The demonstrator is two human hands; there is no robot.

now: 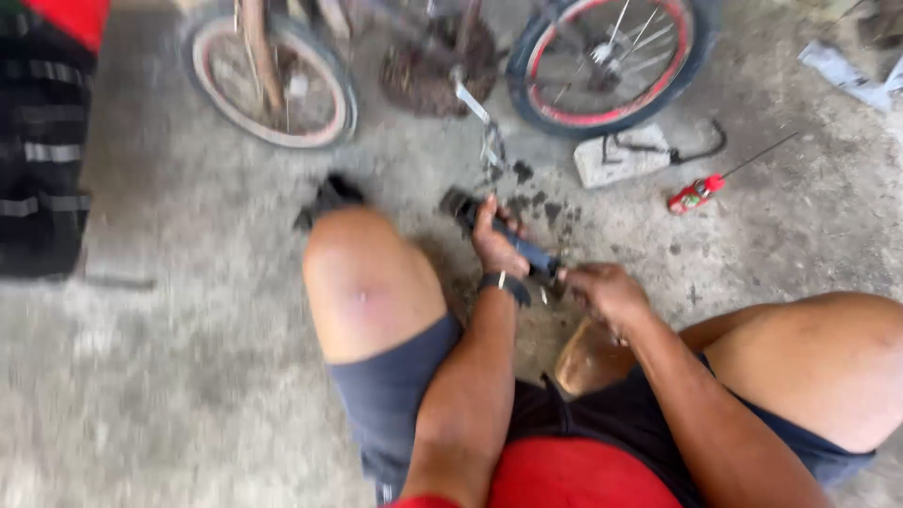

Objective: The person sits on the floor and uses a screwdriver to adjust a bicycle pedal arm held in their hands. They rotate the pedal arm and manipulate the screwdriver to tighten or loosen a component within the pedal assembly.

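Note:
I sit on a concrete floor with my knees spread. My left hand [496,243] is closed around a dark, oblong bicycle part [461,204], held low between my legs. My right hand [607,292] pinches the near end of that same part, fingers closed on it; blur hides what exactly it grips. A dark band sits on my left wrist. A small bicycle lies ahead, with its rear wheel [273,85] at left and its red-rimmed front wheel [607,61] at right. The crank and a pedal arm [475,108] hang between them.
A red spray can [694,195] with a thin straw lies on the floor to the right. A pale block [621,157] with a black hook rests beside it. A dark striped bag [42,141] stands at far left. Crumpled paper [847,75] lies at top right.

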